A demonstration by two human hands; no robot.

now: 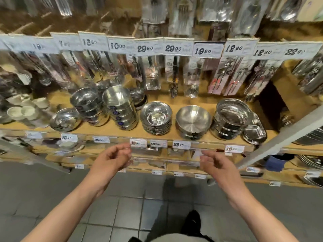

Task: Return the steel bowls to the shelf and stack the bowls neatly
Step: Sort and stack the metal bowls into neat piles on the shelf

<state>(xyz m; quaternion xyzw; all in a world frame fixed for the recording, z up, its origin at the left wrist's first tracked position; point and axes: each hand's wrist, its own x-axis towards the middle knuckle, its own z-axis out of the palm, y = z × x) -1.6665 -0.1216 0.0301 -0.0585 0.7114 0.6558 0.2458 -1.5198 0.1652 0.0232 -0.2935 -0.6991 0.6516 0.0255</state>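
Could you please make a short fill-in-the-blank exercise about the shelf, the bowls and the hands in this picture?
1. Both the left hand and the right hand hold ____.
2. The price tag on the shelf edge below the brushed steel bowl reads ____.
3. The tall stack of straight-sided bowls carries ____ stickers on its sides.
4. The floor is covered with grey ____.

Missing words: nothing; 22.90; blue; tiles

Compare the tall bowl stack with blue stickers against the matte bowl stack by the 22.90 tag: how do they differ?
The blue-sticker stack rises higher and leans; the matte stack is low and level. Its bowls are mirror-shiny and straight-sided; the matte ones are brushed and wider. Both are steel, on the same shelf.
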